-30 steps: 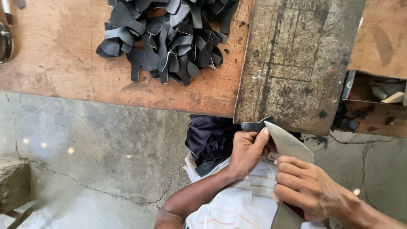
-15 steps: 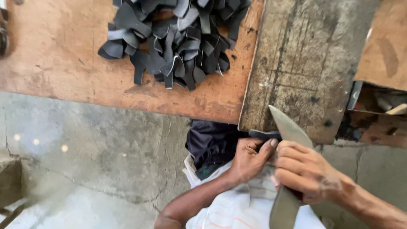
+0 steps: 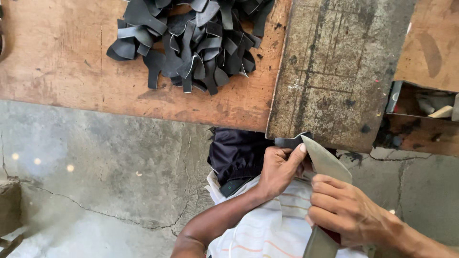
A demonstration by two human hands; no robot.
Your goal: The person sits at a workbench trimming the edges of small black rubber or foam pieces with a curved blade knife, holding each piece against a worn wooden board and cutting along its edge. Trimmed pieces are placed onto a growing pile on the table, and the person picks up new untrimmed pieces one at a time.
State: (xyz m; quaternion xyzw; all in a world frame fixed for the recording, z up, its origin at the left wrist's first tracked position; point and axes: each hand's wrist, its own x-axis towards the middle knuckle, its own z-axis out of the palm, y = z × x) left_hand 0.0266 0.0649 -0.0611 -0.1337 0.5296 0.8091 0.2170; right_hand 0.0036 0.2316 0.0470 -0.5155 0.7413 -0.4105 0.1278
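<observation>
Leather piece (image 3: 290, 142) — pinched in left hand (image 3: 279, 169) fingers | right hand (image 3: 346, 212) — fist closed round knife (image 3: 325, 165)

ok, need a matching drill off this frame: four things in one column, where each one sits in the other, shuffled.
Things:
1. pile of black cut pieces
2. grey stone slab
3. broad blade
4. small dark piece

Places:
A. pinched in the left hand, at the slab's near edge
B. gripped by the right hand
C. on the wooden board, far side
D. right of the board, beside it

Pairs: 1-C, 2-D, 3-B, 4-A
</observation>
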